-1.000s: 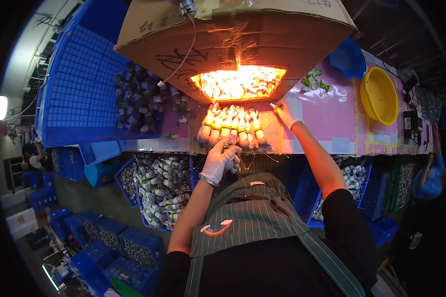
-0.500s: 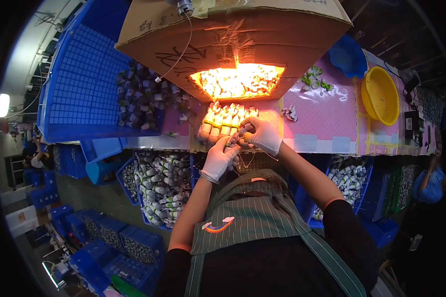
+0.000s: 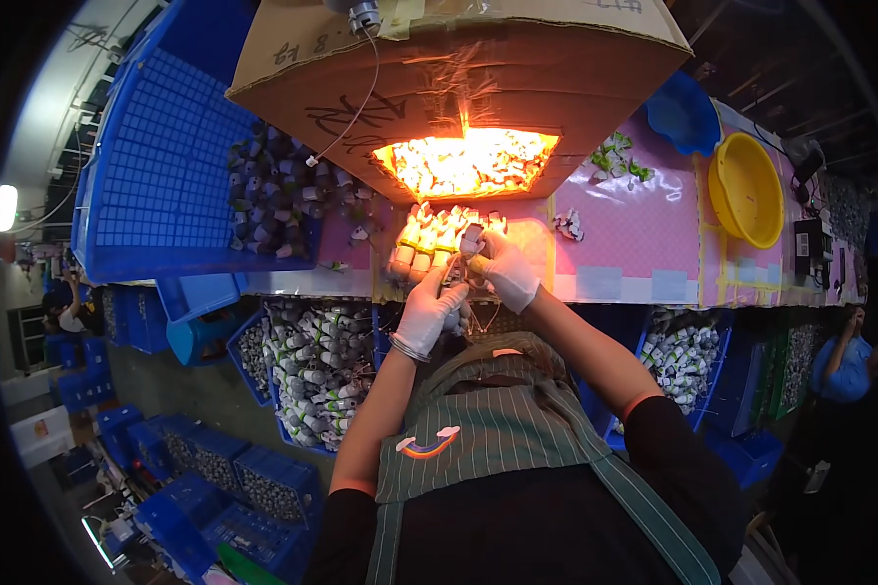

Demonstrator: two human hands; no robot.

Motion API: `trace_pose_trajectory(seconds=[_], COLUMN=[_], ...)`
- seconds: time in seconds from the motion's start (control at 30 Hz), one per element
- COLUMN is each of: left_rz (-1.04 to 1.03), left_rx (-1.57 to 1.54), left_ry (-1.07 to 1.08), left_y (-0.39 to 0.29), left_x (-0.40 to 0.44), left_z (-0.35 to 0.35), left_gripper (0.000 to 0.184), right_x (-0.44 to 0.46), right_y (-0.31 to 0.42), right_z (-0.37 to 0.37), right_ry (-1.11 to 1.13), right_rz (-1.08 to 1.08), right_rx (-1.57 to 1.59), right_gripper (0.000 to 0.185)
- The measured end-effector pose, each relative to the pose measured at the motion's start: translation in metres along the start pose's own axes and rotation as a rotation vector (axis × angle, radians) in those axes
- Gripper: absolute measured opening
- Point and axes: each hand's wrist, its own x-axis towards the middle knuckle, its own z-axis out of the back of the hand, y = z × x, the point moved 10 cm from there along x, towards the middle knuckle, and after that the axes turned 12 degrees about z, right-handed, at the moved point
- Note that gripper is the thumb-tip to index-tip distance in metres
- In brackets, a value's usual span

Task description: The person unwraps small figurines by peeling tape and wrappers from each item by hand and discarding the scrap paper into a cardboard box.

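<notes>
My right hand [image 3: 510, 273], in a white glove, is closed around a small grey-and-white cylindrical plug [image 3: 473, 237], held tilted above the work surface. Beside it, my left hand [image 3: 427, 314], also gloved, has its fingers pinched together. Something greyish shows at those fingertips, too small and covered to name. Just beyond both hands lies a row of pale cylindrical plugs with yellow-green bands [image 3: 422, 263], lit orange. Behind the row, a cardboard box [image 3: 439, 88] has a brightly glowing opening, with a mass of pieces inside washed out by the light.
To the left stands a large blue crate [image 3: 166, 166] beside a heap of dark and pale plugs [image 3: 275, 190]. Green leafy bits [image 3: 617, 158] lie right of the box, near a yellow basin [image 3: 748, 190]. Crates of banded plugs [image 3: 322, 366] sit below the table edge.
My right hand has shifted slightly left and now holds up a plug that was not raised before. Fewer banded plugs show at the row's right end. My left hand stays nearly in place.
</notes>
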Motion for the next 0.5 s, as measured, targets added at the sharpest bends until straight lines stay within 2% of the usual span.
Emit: trace_pose_trajectory(seconds=[0.13,0.2,0.23,0.3,0.33,0.37,0.43,0.47,0.5], left_rz=[-0.065,-0.421,-0.424,-0.559,-0.304,-0.311,0.061,0.031,0.030], left_rx=[0.148,0.435,0.436,0.642,0.569,0.573,0.133,0.049,0.053], left_ry=[-0.155,-0.390,-0.377,-0.503,-0.400,-0.379,-0.167,-0.129,-0.119], left_y=[-0.004,-0.020,-0.019,-0.030,-0.017,-0.022,0.012,0.010,0.010], left_x=[0.006,0.004,0.007,0.002,0.012,0.011,0.024,0.024,0.025], left_z=[-0.003,0.003,0.000,-0.004,-0.003,-0.007,-0.007,-0.010,-0.010], left_gripper=[0.031,0.027,0.027,0.027,0.034,0.034,0.029,0.026,0.026], right_x=[-0.001,-0.001,-0.001,-0.004,-0.003,-0.005,-0.011,0.007,0.010], right_y=[-0.013,-0.001,-0.002,-0.010,-0.015,0.001,0.019,0.007,0.007], right_z=[0.013,0.005,0.007,0.018,0.027,0.032,0.047,0.083,0.122], right_ry=[-0.061,-0.122,-0.132,-0.148,-0.178,-0.196,-0.122,-0.046,-0.167], right_rz=[-0.032,0.041,0.047,0.008,0.022,0.033,-0.160,0.078,0.101], right_rx=[-0.015,0.116,0.112,0.075,0.040,0.034,-0.316,-0.388,-0.400], right_gripper=[0.023,0.023,0.023,0.024,0.025,0.025,0.027,0.030,0.027])
